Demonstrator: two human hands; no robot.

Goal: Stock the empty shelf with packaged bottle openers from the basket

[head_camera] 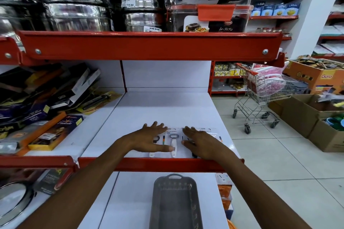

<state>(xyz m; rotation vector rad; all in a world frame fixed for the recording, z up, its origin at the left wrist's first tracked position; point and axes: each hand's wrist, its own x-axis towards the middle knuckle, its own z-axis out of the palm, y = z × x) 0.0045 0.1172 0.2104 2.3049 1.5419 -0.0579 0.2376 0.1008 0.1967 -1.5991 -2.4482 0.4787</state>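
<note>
Several packaged bottle openers point(173, 142) lie flat in a row near the front edge of the white shelf point(163, 109). My left hand point(149, 138) rests flat on the packs at the left, fingers spread. My right hand point(200, 140) lies flat on the packs at the right, hiding most of them. Between the hands one white-handled opener shows clearly. The grey basket point(175, 202) sits on the lower shelf below my arms, and nothing shows inside it.
Boxed knives and kitchen tools point(48, 109) crowd the shelf section to the left. Steel tins and food containers point(141, 0) stand on the red-edged shelf above. A shopping trolley point(264, 95) and cardboard boxes point(316, 117) stand on the tiled floor to the right.
</note>
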